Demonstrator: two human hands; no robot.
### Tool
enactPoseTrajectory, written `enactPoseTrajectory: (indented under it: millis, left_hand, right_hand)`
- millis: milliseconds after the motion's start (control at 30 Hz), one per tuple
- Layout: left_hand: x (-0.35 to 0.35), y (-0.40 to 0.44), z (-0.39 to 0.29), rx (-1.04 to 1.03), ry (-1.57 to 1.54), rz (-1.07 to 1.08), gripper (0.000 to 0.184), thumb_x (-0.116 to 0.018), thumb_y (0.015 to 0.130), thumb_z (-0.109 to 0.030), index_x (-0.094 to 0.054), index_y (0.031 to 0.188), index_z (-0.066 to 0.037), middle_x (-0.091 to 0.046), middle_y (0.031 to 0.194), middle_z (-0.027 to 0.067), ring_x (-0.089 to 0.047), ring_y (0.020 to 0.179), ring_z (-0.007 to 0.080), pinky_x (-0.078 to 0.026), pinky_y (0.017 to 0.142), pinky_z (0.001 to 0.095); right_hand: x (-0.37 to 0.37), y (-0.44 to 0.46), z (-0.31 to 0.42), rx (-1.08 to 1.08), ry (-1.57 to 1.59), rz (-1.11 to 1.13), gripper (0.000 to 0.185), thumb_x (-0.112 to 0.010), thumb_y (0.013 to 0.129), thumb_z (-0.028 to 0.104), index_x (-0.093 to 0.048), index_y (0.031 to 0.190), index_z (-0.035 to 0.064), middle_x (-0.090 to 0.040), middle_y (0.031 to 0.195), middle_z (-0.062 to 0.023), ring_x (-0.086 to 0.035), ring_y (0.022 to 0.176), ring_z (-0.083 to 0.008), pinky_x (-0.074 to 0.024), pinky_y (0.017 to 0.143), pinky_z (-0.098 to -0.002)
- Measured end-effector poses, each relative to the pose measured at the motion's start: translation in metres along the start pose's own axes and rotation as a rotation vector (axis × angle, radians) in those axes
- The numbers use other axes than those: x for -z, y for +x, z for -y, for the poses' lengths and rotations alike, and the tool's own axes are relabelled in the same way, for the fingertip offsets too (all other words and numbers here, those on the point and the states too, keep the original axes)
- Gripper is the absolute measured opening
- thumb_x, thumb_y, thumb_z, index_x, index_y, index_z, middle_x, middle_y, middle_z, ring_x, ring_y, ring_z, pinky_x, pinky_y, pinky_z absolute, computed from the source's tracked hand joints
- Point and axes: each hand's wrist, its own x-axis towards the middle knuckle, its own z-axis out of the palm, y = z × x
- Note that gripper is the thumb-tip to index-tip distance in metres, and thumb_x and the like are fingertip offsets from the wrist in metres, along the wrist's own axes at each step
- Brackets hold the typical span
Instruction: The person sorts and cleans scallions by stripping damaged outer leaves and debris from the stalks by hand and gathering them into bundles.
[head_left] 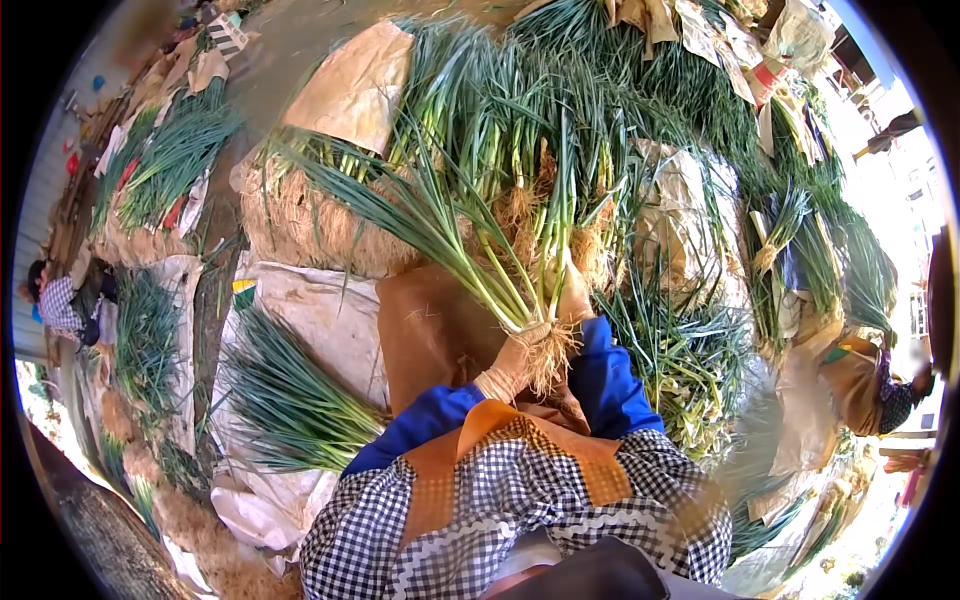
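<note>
My left hand (507, 368) is closed around the lower stems of several green onions (500, 285), just above their pale, stringy roots (549, 362). Their long leaves fan up and to the left. Beside it, my right hand (574, 296) is wrapped round upright green onion stems (561, 225) at the right of the bunch; its fingers are partly hidden. Both hands are close together in front of my body, over a brown apron (428, 320). Right behind them lies a large heap of green onions (500, 100) with roots toward me.
Cut green onions (295, 400) lie on a pale sheet (325, 300) at my left. Loose leaves and trimmings (690, 370) are piled at my right. Brown sacking (360, 85) covers part of the heap. One person (65, 300) is at far left, another (865, 385) at far right.
</note>
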Motion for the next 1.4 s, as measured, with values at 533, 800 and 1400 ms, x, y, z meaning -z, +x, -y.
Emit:
enactPoseTrajectory:
  millis: [533, 800, 1400]
  left_hand:
    - [0.003, 0.006, -0.013, -0.088, 0.168, -0.041, 0.013, -0.055, 0.086, -0.008, -0.059, 0.097, -0.001, -0.062, 0.084, 0.0072, -0.062, 0.073, 0.0165, -0.053, 0.065, 0.0282]
    - [-0.002, -0.015, -0.037, 0.052, -0.008, 0.030, 0.024, -0.056, 0.085, -0.008, -0.054, 0.107, 0.002, -0.060, 0.090, 0.0097, -0.062, 0.080, 0.0184, -0.054, 0.072, 0.0297]
    - [0.007, -0.013, -0.002, 0.159, 0.023, 0.147, 0.012, -0.060, 0.084, -0.015, -0.060, 0.090, -0.004, -0.062, 0.074, 0.0018, -0.059, 0.063, 0.0115, -0.051, 0.056, 0.0238]
  right_hand:
    - [0.012, -0.068, 0.061, 0.009, -1.012, -0.076, 0.030, -0.050, 0.089, 0.033, -0.061, 0.105, 0.0091, -0.063, 0.081, -0.0071, -0.060, 0.070, -0.0173, -0.0468, 0.061, -0.0335]
    - [-0.044, -0.044, 0.060, 0.324, -0.999, 0.383, 0.034, -0.043, 0.092, 0.026, -0.059, 0.070, 0.0066, -0.054, 0.057, -0.0048, -0.054, 0.051, -0.0168, -0.0451, 0.047, -0.0299]
    - [0.036, -0.051, 0.059, -0.177, -0.328, 0.128, 0.028, -0.049, 0.083, 0.029, -0.059, 0.092, 0.0035, -0.059, 0.078, -0.0023, -0.054, 0.071, -0.0143, -0.0433, 0.067, -0.0262]
